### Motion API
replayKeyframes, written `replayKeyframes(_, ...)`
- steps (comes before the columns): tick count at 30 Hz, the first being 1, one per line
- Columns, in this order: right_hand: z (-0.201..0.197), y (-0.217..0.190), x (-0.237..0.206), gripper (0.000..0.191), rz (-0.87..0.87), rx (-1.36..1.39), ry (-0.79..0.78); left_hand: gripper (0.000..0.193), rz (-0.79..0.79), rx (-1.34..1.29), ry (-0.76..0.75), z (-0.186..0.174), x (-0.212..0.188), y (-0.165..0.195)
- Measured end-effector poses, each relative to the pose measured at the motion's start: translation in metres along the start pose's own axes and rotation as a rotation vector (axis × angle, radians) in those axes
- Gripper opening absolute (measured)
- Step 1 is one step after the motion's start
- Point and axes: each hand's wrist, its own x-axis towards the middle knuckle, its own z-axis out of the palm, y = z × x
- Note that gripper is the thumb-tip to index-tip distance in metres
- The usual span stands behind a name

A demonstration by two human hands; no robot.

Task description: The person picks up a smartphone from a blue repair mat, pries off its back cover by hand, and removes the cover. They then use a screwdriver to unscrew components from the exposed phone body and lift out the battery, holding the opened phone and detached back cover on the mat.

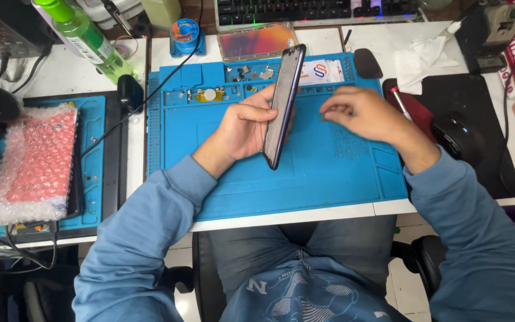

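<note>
My left hand grips a dark smartphone, held on edge and tilted above the blue repair mat. My right hand hovers just right of the phone, its fingers curled close together near the mat; I cannot tell whether they pinch anything. Small screws and metal parts lie in the mat's top compartments, beside a round coin-like piece.
A bubble-wrapped red item rests on a second blue mat at the left. A green bottle, solder spool, keyboard, clear phone case, tissue, red-handled tool and black mouse on its pad surround the work area.
</note>
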Motion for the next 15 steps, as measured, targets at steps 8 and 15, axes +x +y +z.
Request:
replayKeyframes(8,0.102,0.192,-0.036,0.055,-0.243,0.641,0.133,0.058,0.162,0.457,0.23,-0.159,0.074,-0.167)
replayKeyframes(15,0.152,0.238,-0.108,0.048,0.053,0.862,0.174,0.063,0.38,1.4,0.477,-0.114,0.027,-0.248)
